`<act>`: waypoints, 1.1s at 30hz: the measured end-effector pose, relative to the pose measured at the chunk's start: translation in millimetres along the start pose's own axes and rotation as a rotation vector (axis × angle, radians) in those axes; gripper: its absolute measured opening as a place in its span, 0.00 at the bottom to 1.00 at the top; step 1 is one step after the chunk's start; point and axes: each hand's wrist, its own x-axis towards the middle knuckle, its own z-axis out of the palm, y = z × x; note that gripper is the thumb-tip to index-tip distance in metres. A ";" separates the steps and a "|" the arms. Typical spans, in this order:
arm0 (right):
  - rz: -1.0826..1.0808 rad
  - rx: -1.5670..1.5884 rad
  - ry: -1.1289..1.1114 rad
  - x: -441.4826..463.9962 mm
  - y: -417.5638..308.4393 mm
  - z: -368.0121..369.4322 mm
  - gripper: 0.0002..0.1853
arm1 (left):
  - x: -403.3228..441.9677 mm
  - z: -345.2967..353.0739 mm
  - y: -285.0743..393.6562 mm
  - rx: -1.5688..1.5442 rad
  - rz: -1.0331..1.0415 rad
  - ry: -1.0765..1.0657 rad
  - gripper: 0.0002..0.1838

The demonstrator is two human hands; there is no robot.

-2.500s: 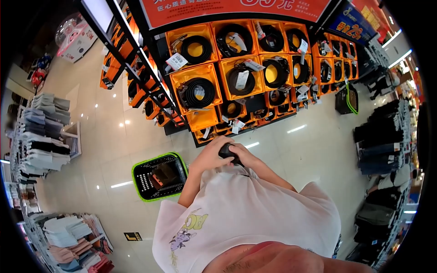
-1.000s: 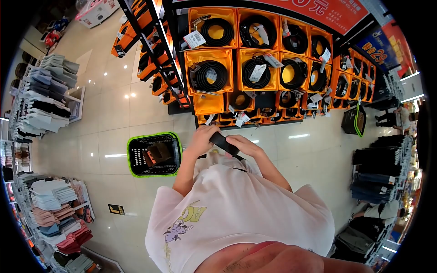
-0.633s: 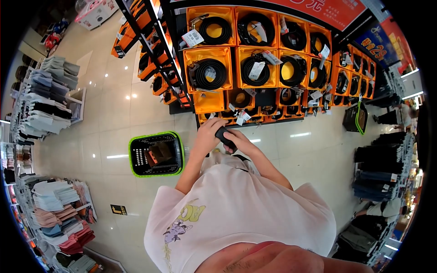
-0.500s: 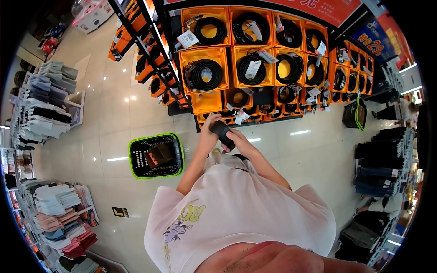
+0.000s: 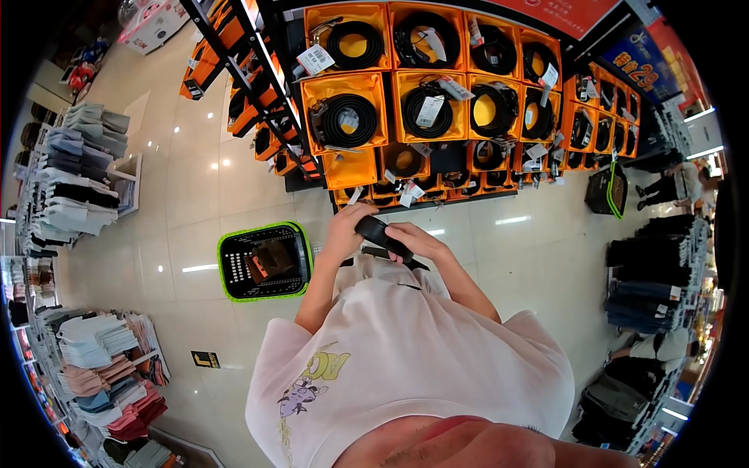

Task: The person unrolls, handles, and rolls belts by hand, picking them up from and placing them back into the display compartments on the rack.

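In front of my waist I hold a coiled black belt (image 5: 384, 235) with both hands. My left hand (image 5: 347, 228) closes on its left end. On the other end my right hand (image 5: 420, 240) has its fingers closed from the right. A dark strip, perhaps the belt's loose end, shows just below the coil. Just beyond my hands, the rack has an orange box (image 5: 350, 170) with no belt in it. Above that, coiled black belts (image 5: 347, 118) with white tags sit in orange boxes.
On the floor at left stands a black shopping basket (image 5: 305, 261) with a green rim, holding brown items. A second basket (image 5: 599, 192) stands by the rack at right. Clothes racks (image 5: 94, 179) line the left side, with dark garments (image 5: 651, 261) at right. Other people (image 5: 686, 183) stand far right.
My hands have spread slightly apart, the left moving left and the right moving right. The belt now lies more stretched between them, and a dark strip shows below it.
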 end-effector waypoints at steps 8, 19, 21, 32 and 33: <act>-0.221 0.202 0.065 19.9 4.8 19.0 0.20 | 10.2 13.5 20.5 -0.359 -0.178 0.277 0.16; -0.195 0.072 -0.017 2.3 -3.3 2.7 0.23 | -2.8 28.6 -15.4 -0.424 -0.178 0.078 0.16; -0.119 -0.046 -0.031 0.8 1.2 -3.6 0.22 | -5.2 14.8 -14.0 -0.107 -0.114 0.060 0.16; -0.215 0.265 0.099 16.0 12.8 16.9 0.26 | 12.1 24.4 15.5 -0.473 -0.221 0.285 0.25; -0.260 0.297 0.083 17.8 15.2 17.2 0.26 | 10.9 23.7 15.0 -0.529 -0.349 0.182 0.26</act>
